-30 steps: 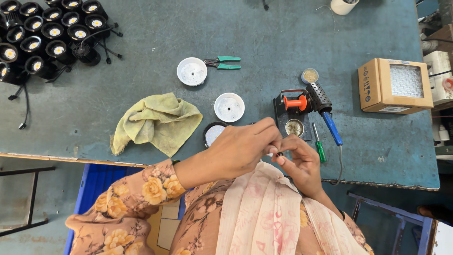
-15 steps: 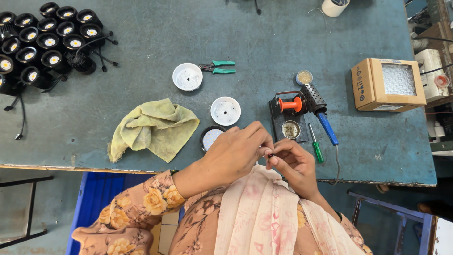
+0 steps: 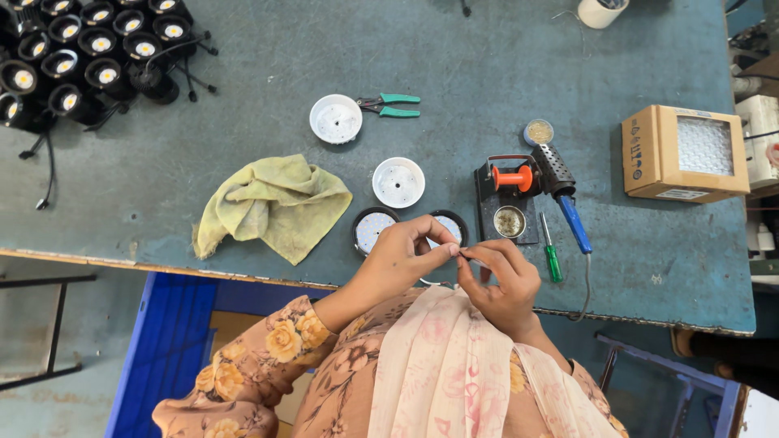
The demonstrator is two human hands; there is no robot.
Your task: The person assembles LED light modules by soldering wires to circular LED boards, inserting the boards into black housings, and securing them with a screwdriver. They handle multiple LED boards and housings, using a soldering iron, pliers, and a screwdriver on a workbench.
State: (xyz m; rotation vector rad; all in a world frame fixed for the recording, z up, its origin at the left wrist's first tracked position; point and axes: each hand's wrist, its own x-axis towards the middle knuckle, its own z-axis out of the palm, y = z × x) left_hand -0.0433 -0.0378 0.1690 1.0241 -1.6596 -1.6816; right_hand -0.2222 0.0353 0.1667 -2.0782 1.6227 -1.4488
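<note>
At the near edge of the blue-grey table (image 3: 243, 73), the left hand (image 3: 399, 258) and right hand (image 3: 501, 280) met, fingertips pinching a thin wire (image 3: 469, 257) (barely visible) between them; two round black lamp housings (image 3: 373, 229) lay just beyond; a yellow cloth (image 3: 272, 204) sat leftward.

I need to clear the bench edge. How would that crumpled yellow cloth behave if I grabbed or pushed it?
The crumpled yellow cloth lies in soft folds, so it would probably droop limply when lifted. It looks thin and likely light. Pushed across the blue-grey table, it would probably bunch up rather than slide as one piece.
</note>
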